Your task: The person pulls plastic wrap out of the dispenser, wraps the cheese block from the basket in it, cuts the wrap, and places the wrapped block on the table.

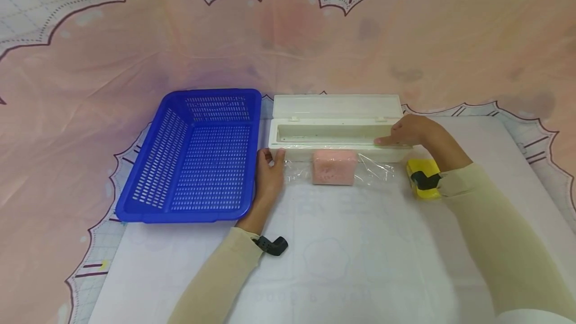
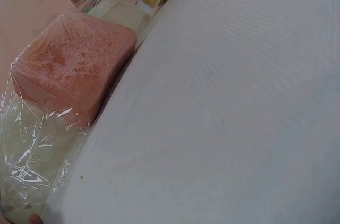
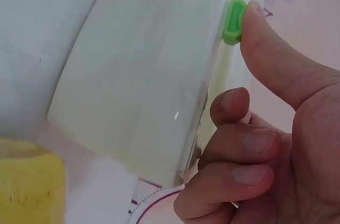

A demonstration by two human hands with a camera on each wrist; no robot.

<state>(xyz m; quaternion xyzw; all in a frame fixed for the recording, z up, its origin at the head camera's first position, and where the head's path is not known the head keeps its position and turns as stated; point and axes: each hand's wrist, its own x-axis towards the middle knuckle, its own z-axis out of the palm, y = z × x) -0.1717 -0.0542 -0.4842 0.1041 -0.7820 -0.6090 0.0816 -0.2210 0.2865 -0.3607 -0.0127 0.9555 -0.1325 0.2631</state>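
A long white cling film dispenser (image 1: 297,155) lies across the table with its lid raised. Clear film (image 1: 375,169) comes over its front edge and covers a pink, porous-looking block (image 2: 74,65), which sits against the dispenser's front. At the left end, my left hand (image 1: 270,176) grips the dispenser's corner; only its fingertips (image 2: 35,218) show in the left wrist view. My right hand (image 1: 411,131) is at the right end. Its thumb presses a small green slide cutter (image 3: 234,22) on the dispenser's edge, while the other fingers curl beside the dispenser.
A blue perforated basket (image 1: 184,216) stands left of the dispenser, close by my left hand. Under my right wrist lies a yellow block (image 1: 423,166), partly hidden by the black wrist camera (image 1: 425,180). Patterned cloth (image 1: 216,59) rises behind the white tabletop (image 1: 360,244).
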